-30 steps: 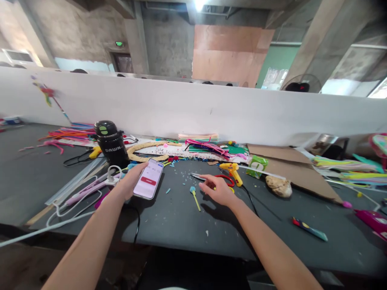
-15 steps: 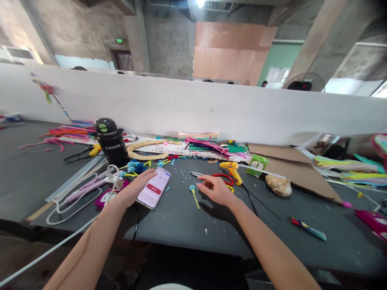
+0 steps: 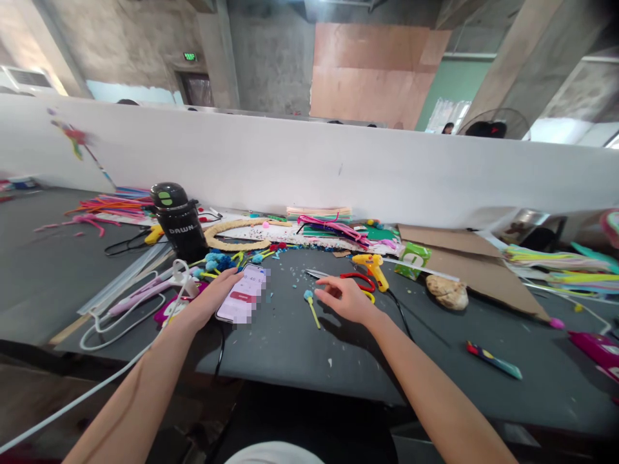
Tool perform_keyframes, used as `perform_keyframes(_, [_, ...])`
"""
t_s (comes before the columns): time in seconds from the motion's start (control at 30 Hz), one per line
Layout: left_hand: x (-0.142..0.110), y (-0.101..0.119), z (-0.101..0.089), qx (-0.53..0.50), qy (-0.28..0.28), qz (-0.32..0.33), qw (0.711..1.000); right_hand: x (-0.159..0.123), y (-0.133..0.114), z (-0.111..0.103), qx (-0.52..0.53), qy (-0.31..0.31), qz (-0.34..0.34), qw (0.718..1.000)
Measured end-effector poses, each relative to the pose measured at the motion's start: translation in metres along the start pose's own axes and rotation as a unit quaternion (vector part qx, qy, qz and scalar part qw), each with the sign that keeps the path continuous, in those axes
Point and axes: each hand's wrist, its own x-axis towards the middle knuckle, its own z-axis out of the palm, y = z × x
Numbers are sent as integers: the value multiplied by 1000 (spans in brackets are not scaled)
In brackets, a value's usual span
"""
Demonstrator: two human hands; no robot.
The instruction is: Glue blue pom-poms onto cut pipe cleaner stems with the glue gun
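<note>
My left hand is at the left edge of a phone, gripping that side with its thumb along the screen. The phone shows a light screen with digits and a red button; its right part is blurred by blocks. My right hand hovers over the table, fingers loosely bent and apart, holding nothing. Just left of its fingertips lies a small flower-like piece with a blue fluffy head and a yellow-green stem. Red-handled scissors lie behind the hand, partly hidden by it.
A yellow glue gun lies to the right with its black cord. A black bottle stands at left, near a purple-pink tool with a white cable. Cardboard, a bread-like lump and a cutter lie on the right.
My left hand and the phone have shifted slightly to the left. My right hand stays almost in place beside the flower-like piece. The view has tipped down a little.
</note>
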Motion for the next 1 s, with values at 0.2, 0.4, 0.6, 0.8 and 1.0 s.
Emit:
perform_keyframes(0.2, [-7,12,-9,97,44,6,994,-1,-4,-3,-10,0,-3,1000])
perform_keyframes(0.4, [-25,22,8,175,75,140,972,1,-4,-4,-87,-1,23,996])
perform_keyframes(0.6, [-34,52,80,196,-22,286,938,0,-8,12,-178,-54,80,979])
perform_keyframes(0.8, [-9,80,140,213,-71,300,927,2,2,14,-129,-56,89,986])
perform_keyframes(1.0, [5,68,156,62,-68,208,974,8,14,-4,-69,85,74,991])
